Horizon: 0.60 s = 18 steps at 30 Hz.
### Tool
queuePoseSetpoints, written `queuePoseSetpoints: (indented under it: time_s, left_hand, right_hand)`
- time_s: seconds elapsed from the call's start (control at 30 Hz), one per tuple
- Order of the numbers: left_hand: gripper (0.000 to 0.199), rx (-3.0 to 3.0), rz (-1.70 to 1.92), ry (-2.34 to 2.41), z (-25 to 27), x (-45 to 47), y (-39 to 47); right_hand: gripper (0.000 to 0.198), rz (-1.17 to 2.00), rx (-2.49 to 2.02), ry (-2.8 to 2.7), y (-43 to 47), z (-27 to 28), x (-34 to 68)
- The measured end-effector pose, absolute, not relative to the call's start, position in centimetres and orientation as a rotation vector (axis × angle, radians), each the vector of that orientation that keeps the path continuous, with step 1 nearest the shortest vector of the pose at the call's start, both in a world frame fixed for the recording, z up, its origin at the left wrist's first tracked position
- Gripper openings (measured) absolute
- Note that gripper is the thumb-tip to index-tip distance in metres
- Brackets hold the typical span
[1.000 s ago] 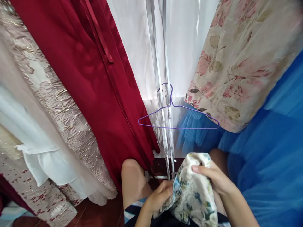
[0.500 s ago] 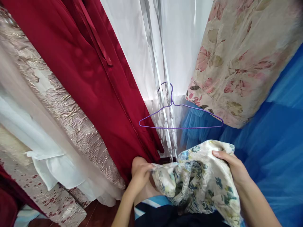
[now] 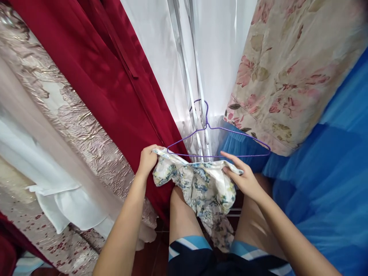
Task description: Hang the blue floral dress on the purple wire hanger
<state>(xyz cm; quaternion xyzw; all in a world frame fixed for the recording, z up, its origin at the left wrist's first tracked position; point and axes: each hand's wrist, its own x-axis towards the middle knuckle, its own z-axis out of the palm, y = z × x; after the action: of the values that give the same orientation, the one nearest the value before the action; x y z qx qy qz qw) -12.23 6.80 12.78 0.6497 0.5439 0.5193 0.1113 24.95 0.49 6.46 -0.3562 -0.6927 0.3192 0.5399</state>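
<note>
Left hand (image 3: pixel 148 159) and right hand (image 3: pixel 240 174) pinch the garment (image 3: pixel 198 184) — hanger (image 3: pixel 206 124) just beyond, long axis crosswise — left hand near its left end.

Dark reddish floor (image 3: pixel 148 256); white cloth (image 3: pixel 222 65) hanging behind.

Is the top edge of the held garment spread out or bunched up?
Spread: the garment spans from left hand to right hand along that edge; its lower part hangs creased.
</note>
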Motion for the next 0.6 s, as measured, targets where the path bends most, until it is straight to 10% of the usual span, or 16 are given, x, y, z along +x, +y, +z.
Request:
queuePoseSetpoints:
  time_s: [0.43,0.6]
  left_hand:
    - [0.021,2.229,1.667,1.556,15.5,0.7,7.9]
    - [0.035,2.246,1.736,1.595,14.4,0.1,6.1]
  right_hand:
    - [0.025,0.690,-0.930,-1.696,1.6,5.8,24.9]
    - [0.058,0.536,-0.924,-1.622,-0.7,4.7,27.7]
